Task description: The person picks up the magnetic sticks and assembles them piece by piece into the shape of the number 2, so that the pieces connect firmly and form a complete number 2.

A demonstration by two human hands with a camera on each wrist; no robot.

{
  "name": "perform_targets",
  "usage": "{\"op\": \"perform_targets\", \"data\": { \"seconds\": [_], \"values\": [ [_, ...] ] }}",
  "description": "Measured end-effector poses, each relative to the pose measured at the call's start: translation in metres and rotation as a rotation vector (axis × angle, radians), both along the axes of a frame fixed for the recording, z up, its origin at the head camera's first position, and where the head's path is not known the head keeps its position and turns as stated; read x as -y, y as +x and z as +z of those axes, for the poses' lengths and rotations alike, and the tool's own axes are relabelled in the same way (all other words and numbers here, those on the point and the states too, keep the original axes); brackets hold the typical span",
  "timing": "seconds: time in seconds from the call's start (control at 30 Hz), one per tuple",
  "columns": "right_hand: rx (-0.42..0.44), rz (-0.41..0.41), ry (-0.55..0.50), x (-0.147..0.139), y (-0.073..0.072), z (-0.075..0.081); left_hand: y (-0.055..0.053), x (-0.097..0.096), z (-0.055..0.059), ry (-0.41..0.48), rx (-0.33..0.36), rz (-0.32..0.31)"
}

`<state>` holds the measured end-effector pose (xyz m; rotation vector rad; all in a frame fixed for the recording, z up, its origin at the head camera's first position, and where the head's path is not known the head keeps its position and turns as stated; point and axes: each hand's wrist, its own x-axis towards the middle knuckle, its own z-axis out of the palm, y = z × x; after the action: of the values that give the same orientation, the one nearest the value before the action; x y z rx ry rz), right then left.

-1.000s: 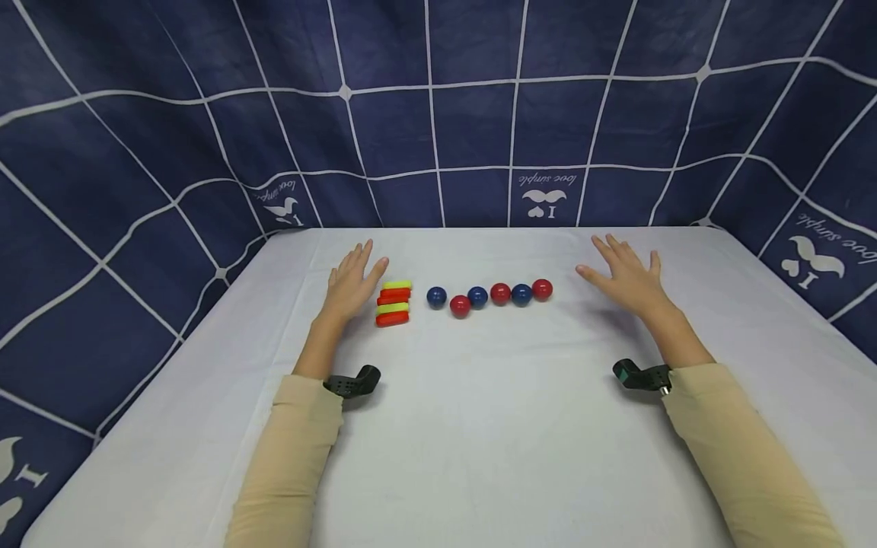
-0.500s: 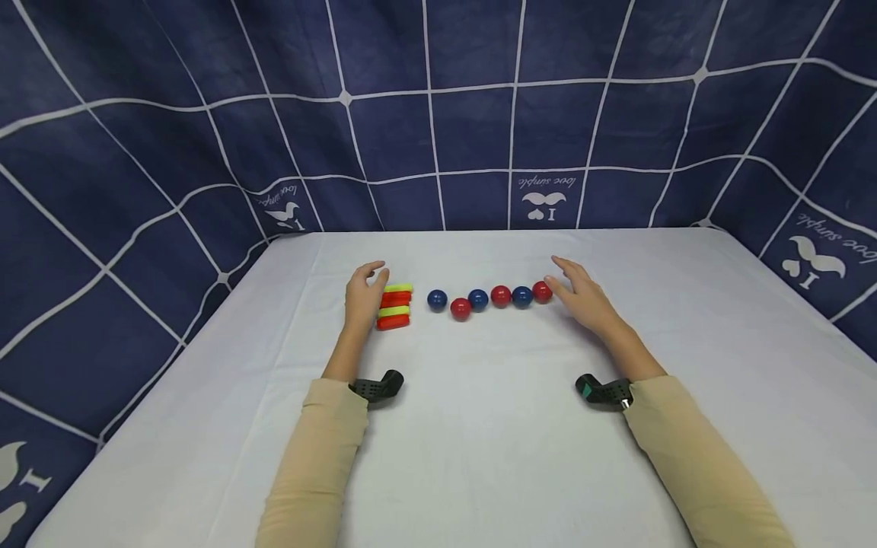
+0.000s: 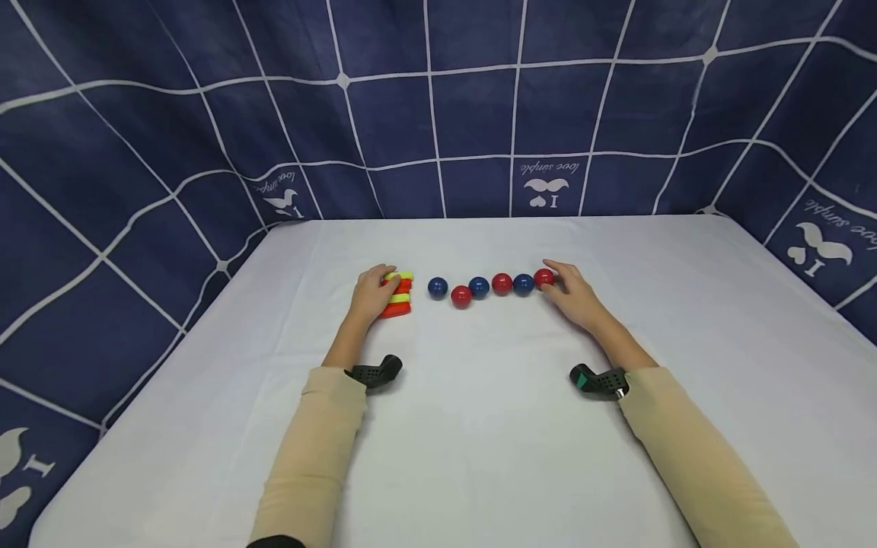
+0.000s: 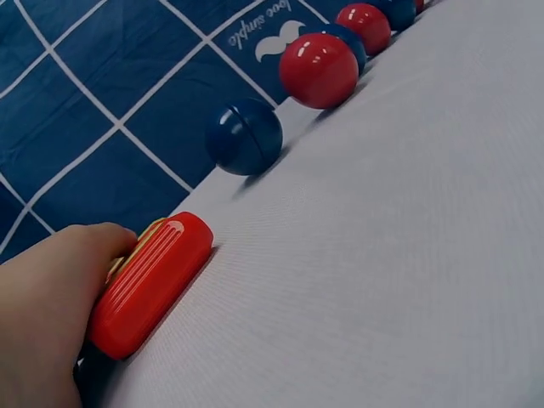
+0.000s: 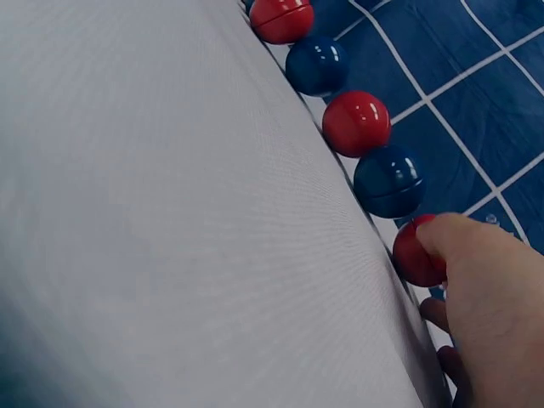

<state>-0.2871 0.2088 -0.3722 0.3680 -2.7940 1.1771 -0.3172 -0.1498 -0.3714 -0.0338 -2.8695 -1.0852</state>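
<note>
In the head view my left hand (image 3: 370, 295) lies over the left ends of a stack-like row of short plastic sticks, red and yellow by turns. Its thumb and index finger pinch the far yellow stick (image 3: 405, 275); their exact contact is partly hidden. The nearest red stick (image 4: 153, 285) shows ribbed sides in the left wrist view. My right hand (image 3: 578, 298) has its thumb and index finger around the rightmost red ball (image 3: 543, 277), which still rests on the table. Beside that ball sits a blue ball (image 5: 389, 182).
More glossy balls continue the row leftward: a red ball (image 3: 502, 284), a blue ball (image 3: 479, 287), a red ball (image 3: 461, 297) and a blue ball (image 3: 438, 288). The white-covered table (image 3: 473, 426) meets a navy checked curtain (image 3: 473, 114) at its back edge.
Both hands have come inward from spread positions: the left onto the sticks, the right onto the rightmost red ball. Their fingers have curled. Balls and sticks keep their places.
</note>
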Motion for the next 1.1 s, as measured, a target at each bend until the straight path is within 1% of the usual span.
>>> {"op": "perform_targets", "data": {
  "seconds": [0.07, 0.13, 0.27, 0.4, 0.5, 0.67, 0.8, 0.87, 0.93, 1.0, 1.03, 1.1],
  "values": [
    [0.006, 0.006, 0.041, -0.002, 0.001, -0.001, 0.001, -0.002, -0.001, -0.062, 0.021, -0.009],
    [0.000, 0.014, 0.074, -0.003, 0.003, -0.002, 0.001, -0.004, -0.002, -0.090, 0.034, -0.004],
    [-0.027, 0.032, 0.093, -0.002, 0.002, 0.000, 0.001, -0.005, 0.000, -0.104, 0.034, 0.007],
    [-0.007, 0.012, 0.079, -0.001, 0.001, -0.001, 0.000, -0.004, 0.002, -0.091, 0.060, 0.008],
    [0.001, -0.005, 0.058, -0.001, 0.001, -0.003, -0.001, -0.003, 0.002, -0.042, 0.081, 0.028],
    [-0.038, -0.002, 0.014, 0.000, 0.004, -0.001, -0.003, -0.003, 0.002, 0.080, 0.075, 0.090],
    [-0.046, -0.002, -0.001, 0.000, 0.003, 0.000, -0.004, -0.002, 0.001, 0.116, 0.073, 0.109],
    [-0.030, -0.001, -0.004, 0.000, 0.001, -0.001, -0.003, -0.002, 0.001, 0.134, 0.068, 0.112],
    [-0.020, -0.011, -0.002, 0.000, 0.000, -0.001, -0.003, -0.002, 0.001, 0.165, 0.042, 0.117],
    [-0.007, -0.019, -0.006, 0.000, -0.001, 0.000, -0.003, -0.002, 0.003, 0.193, -0.013, 0.122],
    [-0.004, -0.026, -0.010, 0.000, -0.002, -0.001, -0.001, -0.003, 0.004, 0.205, -0.053, 0.122],
    [-0.002, -0.037, -0.027, 0.000, -0.002, -0.001, 0.002, -0.008, 0.009, 0.234, -0.162, 0.113]
  ]
}}
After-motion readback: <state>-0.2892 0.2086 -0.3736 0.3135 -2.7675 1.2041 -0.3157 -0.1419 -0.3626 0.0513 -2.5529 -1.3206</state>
